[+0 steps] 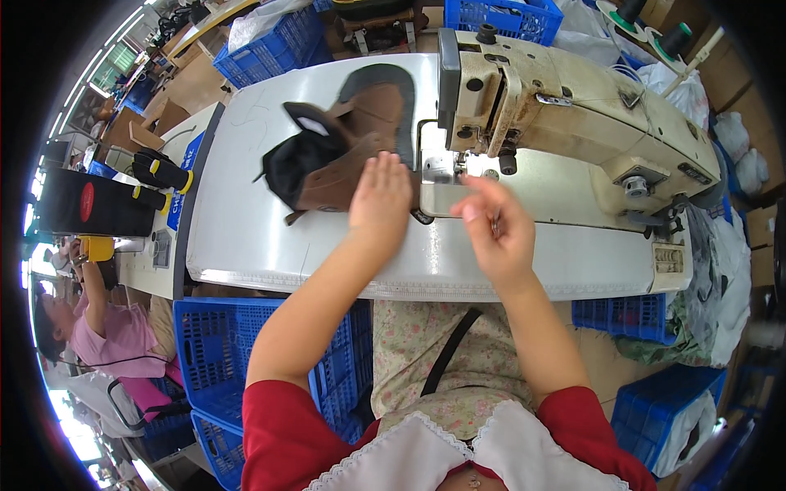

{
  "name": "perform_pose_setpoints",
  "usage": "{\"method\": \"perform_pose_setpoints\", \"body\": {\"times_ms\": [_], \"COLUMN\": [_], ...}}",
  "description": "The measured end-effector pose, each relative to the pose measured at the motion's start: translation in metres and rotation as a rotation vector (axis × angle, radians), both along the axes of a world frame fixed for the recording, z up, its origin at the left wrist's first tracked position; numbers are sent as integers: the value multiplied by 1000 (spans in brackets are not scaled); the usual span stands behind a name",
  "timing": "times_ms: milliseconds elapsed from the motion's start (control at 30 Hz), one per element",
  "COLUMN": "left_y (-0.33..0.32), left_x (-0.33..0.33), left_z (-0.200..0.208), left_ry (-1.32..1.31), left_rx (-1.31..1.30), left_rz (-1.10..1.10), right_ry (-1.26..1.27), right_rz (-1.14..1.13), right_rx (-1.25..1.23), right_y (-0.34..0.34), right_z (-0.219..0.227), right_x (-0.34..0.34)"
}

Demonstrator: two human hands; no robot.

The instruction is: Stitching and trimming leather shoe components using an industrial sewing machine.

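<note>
A brown shoe with a black lining and a dark sole edge lies on the white sewing table, left of the needle. My left hand rests on its near side, fingers stretched out and flat. The near right part of the shoe is hidden under that hand. Close to the presser foot of the sewing machine is my right hand, its index finger pointing toward the foot. Its other fingers are curled, and a small metallic glint shows among them; what it belongs to I cannot make out.
Blue crates stand behind the table, below its left front edge and at the lower right. Thread cones stand at the back right. Another person in a pink top works at a machine on the left.
</note>
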State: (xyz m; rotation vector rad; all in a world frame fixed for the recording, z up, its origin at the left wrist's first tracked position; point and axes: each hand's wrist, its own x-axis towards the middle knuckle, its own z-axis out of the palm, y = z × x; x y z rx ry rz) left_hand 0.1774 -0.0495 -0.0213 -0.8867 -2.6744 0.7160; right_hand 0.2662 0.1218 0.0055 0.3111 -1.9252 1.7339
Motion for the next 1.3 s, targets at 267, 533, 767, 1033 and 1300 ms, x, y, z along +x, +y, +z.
{"method": "perform_pose_setpoints", "body": {"times_ms": [267, 533, 767, 1033, 1300], "left_y": [-83, -89, -87, -98, -98], "left_x": [22, 31, 29, 37, 43], "left_z": [6, 7, 6, 5, 8], "left_ry": [125, 150, 141, 172, 157], "left_rx": [133, 208, 220, 216, 280], "left_rz": [-154, -156, -170, -160, -146], "right_ry": [-491, -183, -181, -181, -462], "right_rz": [-7, -130, -143, -87, 147], "right_rx": [525, 1060, 1123, 844, 215], "right_y": [-15, -55, -62, -47, -66], "right_z": [-13, -19, -24, -19, -15], "right_x": [-8, -42, -52, -47, -69]}}
